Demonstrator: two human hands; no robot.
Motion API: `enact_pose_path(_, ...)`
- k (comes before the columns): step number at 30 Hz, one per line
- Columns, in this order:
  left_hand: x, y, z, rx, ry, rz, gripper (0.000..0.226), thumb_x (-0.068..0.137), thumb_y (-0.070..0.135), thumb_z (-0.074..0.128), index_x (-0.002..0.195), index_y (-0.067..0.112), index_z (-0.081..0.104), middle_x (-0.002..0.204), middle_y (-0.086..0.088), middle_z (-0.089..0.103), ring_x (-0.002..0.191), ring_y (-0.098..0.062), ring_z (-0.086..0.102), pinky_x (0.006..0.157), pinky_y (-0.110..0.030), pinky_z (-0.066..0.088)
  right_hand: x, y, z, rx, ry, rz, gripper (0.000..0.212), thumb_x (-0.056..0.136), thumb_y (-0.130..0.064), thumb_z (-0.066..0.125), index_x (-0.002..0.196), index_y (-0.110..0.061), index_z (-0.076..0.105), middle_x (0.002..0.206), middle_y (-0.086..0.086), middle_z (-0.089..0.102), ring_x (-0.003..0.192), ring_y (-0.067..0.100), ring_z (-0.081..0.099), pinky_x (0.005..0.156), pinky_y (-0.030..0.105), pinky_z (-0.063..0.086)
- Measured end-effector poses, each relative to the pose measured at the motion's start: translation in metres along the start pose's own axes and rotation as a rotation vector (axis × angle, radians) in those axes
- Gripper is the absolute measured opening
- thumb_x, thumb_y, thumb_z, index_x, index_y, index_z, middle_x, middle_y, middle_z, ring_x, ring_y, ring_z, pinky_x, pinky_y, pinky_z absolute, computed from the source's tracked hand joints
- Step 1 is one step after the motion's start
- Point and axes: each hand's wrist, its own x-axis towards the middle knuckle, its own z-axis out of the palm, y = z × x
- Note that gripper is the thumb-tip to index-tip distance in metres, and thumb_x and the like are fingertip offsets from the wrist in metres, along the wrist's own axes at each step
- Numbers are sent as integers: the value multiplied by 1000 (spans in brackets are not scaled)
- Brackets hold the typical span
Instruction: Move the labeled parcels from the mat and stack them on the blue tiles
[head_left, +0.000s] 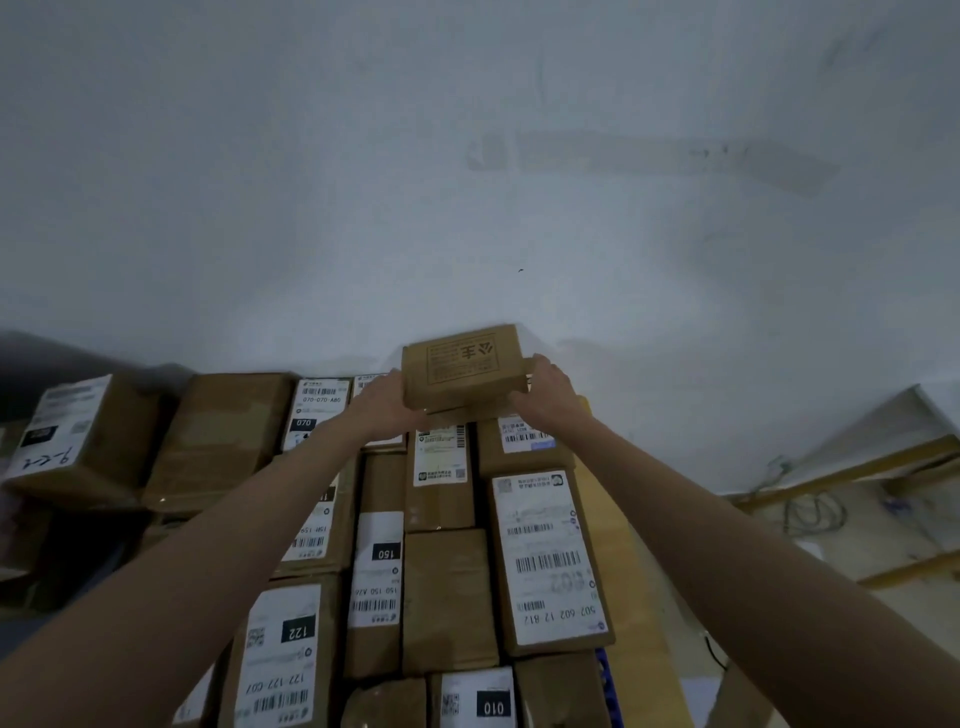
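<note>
A small brown cardboard parcel (464, 365) with a printed stamp on top is held at the far end of a stack of labeled parcels (447, 582), close to the pale wall. My left hand (387, 402) grips its left side and my right hand (545, 392) grips its right side, both arms stretched forward. The parcel sits on or just above another carton; I cannot tell if it touches. Below lie several cartons with white barcode labels, such as one marked 122 (283, 649) and a long one (545, 556). A sliver of blue tile (605, 675) shows at the stack's lower right.
More cartons (88, 436) stand at the left against the wall. At the right are yellow wooden boards (852, 475), cables on the floor (813, 512) and a pale wall (467, 182) right behind the stack.
</note>
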Motion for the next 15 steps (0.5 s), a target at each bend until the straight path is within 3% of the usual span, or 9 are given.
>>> enact_pose_path(2,-11,0,-5,17,4,-24,65,75,31,81,127,12,50,120,-1,54,113,-18,52,82,-26,41,-13,-4,-7,-17,-4,-8,55,87,-15,58,137,-5,37,132,13,45,99,21,44,76,30,37)
enact_pose_path(5,-34,4,-14,83,9,-11,61,75,24,80,128,8,53,128,-8,57,111,-20,53,83,-27,43,-39,-9,-20,-48,-21,-57,61,87,-17,60,141,-5,33,136,15,42,116,28,45,82,30,36)
enact_pose_path(10,-90,12,-31,225,-1,-31,88,79,33,78,149,9,30,150,-11,36,136,-25,37,107,-35,37,-92,-22,-40,-72,-65,-88,68,86,-15,61,146,-11,30,135,14,46,115,27,50,86,33,44)
enact_pose_path(15,-154,22,-40,295,-12,-29,77,83,34,74,147,14,36,148,-8,41,133,-23,42,103,-31,39,-149,-39,-59,-133,-106,-126,69,88,-14,61,148,-10,27,133,17,48,113,31,54,90,38,49)
